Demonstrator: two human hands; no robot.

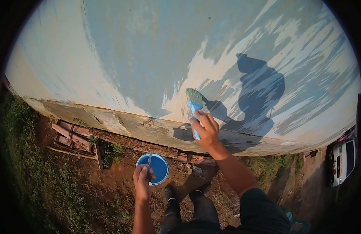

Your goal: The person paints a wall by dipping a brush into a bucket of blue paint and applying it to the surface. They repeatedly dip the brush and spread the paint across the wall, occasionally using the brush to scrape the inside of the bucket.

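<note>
My right hand [206, 126] is wrapped round the blue handle of a wide paintbrush [195, 102]. The pale greenish bristles are right at the lower part of the wall [141, 50], which carries patchy blue-grey paint over a cream surface. Lower and to the left, my left hand [142, 177] grips the handle of a paint bucket [161, 171]. Blue paint shows inside its white rim. The bucket hangs above the ground, left of my feet.
A worn plinth [110, 119] runs along the wall's foot. Stacked reddish planks or tiles [71, 136] lie at the left, near weeds [28, 156]. Broken stones [196, 170] lie by the wall in front of my feet. A white vehicle [343, 162] stands at the far right.
</note>
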